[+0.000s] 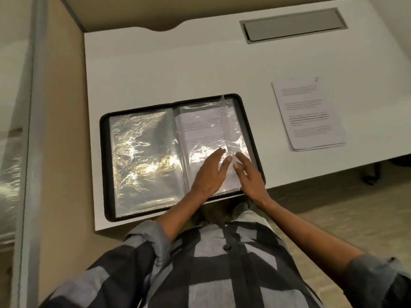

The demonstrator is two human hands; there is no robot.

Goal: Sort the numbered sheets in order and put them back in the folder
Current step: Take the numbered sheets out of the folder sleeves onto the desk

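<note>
Item: black zip-edged folder of clear plastic sleeves (104,165), open at frame centre.
Contents: white sheet marked 8 (200,130), in the right-side sleeve.
Loose: white paper stack topped 7 (309,114), right of frame.
My left hand (209,172): fingers straight, pressing the sleeve.
My right hand (249,174): pinching the raised clear leaf (226,130).
Risk: the slick film slips and sheet 8 creases.

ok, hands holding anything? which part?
Right hand appears to pinch the clear sleeve over sheet 8, low on its right side; left hand lies flat on it.
</note>
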